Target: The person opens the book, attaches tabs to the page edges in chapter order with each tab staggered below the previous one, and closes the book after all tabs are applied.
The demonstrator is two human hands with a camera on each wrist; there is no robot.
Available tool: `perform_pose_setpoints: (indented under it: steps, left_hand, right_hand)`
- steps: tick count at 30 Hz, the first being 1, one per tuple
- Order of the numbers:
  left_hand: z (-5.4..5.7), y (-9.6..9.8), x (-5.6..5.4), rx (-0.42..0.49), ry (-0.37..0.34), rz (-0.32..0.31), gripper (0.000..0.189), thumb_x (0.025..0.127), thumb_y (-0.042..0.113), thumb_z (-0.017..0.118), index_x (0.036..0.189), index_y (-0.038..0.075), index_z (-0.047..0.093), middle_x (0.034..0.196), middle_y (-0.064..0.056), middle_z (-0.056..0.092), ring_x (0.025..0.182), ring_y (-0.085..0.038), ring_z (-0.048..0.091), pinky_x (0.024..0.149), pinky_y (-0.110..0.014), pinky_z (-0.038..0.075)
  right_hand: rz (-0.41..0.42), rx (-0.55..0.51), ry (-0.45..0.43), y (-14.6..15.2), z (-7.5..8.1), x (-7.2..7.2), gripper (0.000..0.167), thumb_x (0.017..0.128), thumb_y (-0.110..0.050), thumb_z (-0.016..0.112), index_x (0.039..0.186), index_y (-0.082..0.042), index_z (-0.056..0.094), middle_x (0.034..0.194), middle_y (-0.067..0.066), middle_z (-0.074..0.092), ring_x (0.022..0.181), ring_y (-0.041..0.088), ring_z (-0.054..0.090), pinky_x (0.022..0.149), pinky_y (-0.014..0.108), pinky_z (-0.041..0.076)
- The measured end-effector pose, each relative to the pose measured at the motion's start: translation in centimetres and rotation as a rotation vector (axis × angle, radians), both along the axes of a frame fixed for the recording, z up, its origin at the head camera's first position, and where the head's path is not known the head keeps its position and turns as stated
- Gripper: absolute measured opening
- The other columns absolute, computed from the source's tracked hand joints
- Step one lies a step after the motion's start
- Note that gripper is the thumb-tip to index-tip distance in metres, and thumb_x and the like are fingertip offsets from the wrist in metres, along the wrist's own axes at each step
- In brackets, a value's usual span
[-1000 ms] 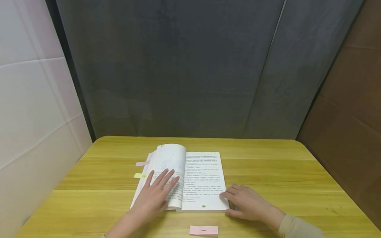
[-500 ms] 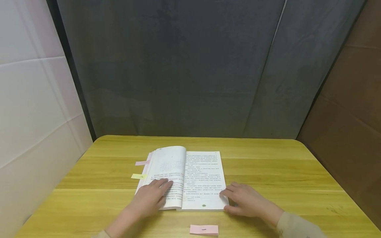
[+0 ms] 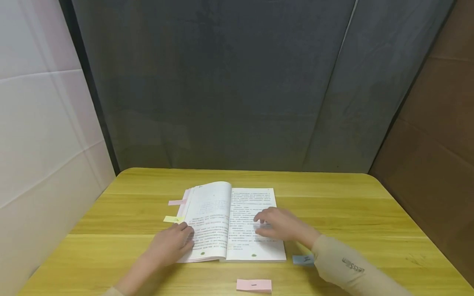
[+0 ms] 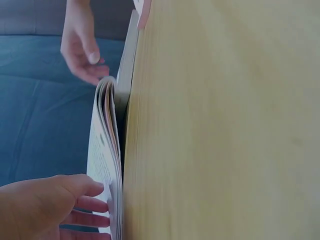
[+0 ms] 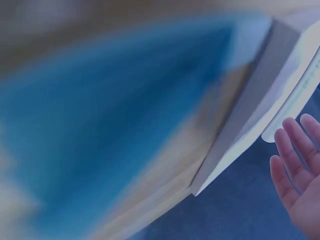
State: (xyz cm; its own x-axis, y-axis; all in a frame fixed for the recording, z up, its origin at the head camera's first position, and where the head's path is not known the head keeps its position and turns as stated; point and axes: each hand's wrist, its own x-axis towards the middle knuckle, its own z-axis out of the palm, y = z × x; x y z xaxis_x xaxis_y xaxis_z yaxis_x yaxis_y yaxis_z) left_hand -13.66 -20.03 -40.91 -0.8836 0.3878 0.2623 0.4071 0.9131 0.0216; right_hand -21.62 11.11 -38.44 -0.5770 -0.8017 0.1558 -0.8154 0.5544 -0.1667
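An open book [image 3: 255,222] lies on the table, its left pages bulging up near the spine. My left hand [image 3: 171,242] rests on the lower outer part of the left page, its fingertips against the paper in the left wrist view. Over the right page is my right hand [image 3: 279,224]; its fingers are extended and apart in the right wrist view, with nothing in them. A pink tab [image 3: 177,202] and a yellow tab [image 3: 173,219] stick out from the left edge. A blue slip [image 3: 303,260], partly hidden by the right sleeve, lies beside the book's lower right corner.
A pink slip [image 3: 254,285] with a dark mark lies in front of the book on the wooden table [image 3: 333,197]. Dark fabric [image 3: 222,90] hangs behind the table, with a pale panel [image 3: 44,123] at left and a brown one [image 3: 437,144] at right.
My left hand has slid left and down across the left page. My right hand has left the book's lower right corner and moved up and left over the page, uncovering the blue slip.
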Motion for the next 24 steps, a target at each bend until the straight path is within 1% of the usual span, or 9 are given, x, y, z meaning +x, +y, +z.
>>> perform_pose_setpoints:
  steps: [3, 5, 7, 10, 14, 18, 24]
  left_hand:
    - [0.0, -0.8, 0.3, -0.009, 0.002, -0.005, 0.016, 0.077, 0.022, 0.06, 0.083, 0.008, 0.059, 0.077, 0.003, 0.049, 0.069, -0.017, 0.049, 0.054, -0.032, 0.043]
    - [-0.1, -1.3, 0.5, -0.013, -0.003, -0.014, 0.017, 0.077, 0.023, 0.061, 0.084, 0.008, 0.059, 0.079, 0.001, 0.051, 0.071, -0.017, 0.05, 0.056, -0.033, 0.044]
    - [-0.1, -1.7, 0.8, -0.002, -0.025, -0.017, 0.019, 0.078, 0.024, 0.062, 0.087, 0.007, 0.059, 0.083, 0.0, 0.052, 0.076, -0.019, 0.051, 0.061, -0.034, 0.045]
    - [0.0, -2.1, 1.3, 0.026, -0.069, 0.001, 0.02, 0.077, 0.024, 0.063, 0.088, 0.008, 0.058, 0.085, 0.001, 0.051, 0.079, -0.018, 0.051, 0.059, -0.033, 0.045]
    - [0.2, -2.2, 1.7, 0.041, -0.089, 0.029, 0.018, 0.076, 0.024, 0.063, 0.087, 0.01, 0.056, 0.084, 0.004, 0.048, 0.077, -0.016, 0.049, 0.054, -0.031, 0.044]
    - [0.2, -2.3, 1.8, 0.035, -0.087, 0.042, 0.019, 0.076, 0.024, 0.064, 0.088, 0.011, 0.057, 0.086, 0.004, 0.049, 0.078, -0.016, 0.05, 0.055, -0.031, 0.044]
    - [0.0, -2.5, 1.8, 0.03, -0.091, 0.06, 0.02, 0.076, 0.025, 0.064, 0.088, 0.011, 0.057, 0.087, 0.003, 0.051, 0.08, -0.017, 0.052, 0.054, -0.033, 0.044]
  right_hand:
    - [-0.04, 0.002, -0.027, -1.9, 0.5, -1.2, 0.032, 0.083, -0.035, 0.055, 0.104, -0.011, 0.063, 0.096, -0.003, 0.061, 0.086, 0.011, 0.054, 0.074, 0.028, 0.044]
    - [-0.066, 0.015, -0.05, -3.3, 0.9, -1.8, 0.034, 0.083, -0.037, 0.055, 0.106, -0.012, 0.062, 0.099, -0.002, 0.06, 0.09, 0.013, 0.054, 0.077, 0.03, 0.043]
    - [-0.085, 0.035, -0.07, -4.5, 1.2, -2.2, 0.036, 0.084, -0.038, 0.054, 0.109, -0.013, 0.061, 0.103, -0.002, 0.059, 0.094, 0.014, 0.054, 0.08, 0.031, 0.043]
    - [-0.107, 0.072, -0.084, -6.2, 1.3, -2.6, 0.038, 0.083, -0.039, 0.055, 0.112, -0.015, 0.059, 0.106, -0.002, 0.057, 0.098, 0.015, 0.052, 0.081, 0.031, 0.042]
    - [-0.124, 0.109, -0.081, -7.9, 1.3, -3.0, 0.038, 0.083, -0.04, 0.056, 0.113, -0.017, 0.057, 0.105, -0.003, 0.056, 0.096, 0.013, 0.051, 0.081, 0.029, 0.041]
    - [-0.143, 0.107, -0.095, -9.1, 1.4, -3.1, 0.042, 0.081, -0.041, 0.058, 0.116, -0.016, 0.056, 0.106, -0.003, 0.055, 0.097, 0.013, 0.051, 0.082, 0.029, 0.041]
    - [-0.181, 0.1, -0.158, -10.1, 0.8, -3.3, 0.052, 0.079, -0.045, 0.058, 0.122, -0.016, 0.051, 0.119, -0.001, 0.049, 0.109, 0.017, 0.046, 0.09, 0.032, 0.036]
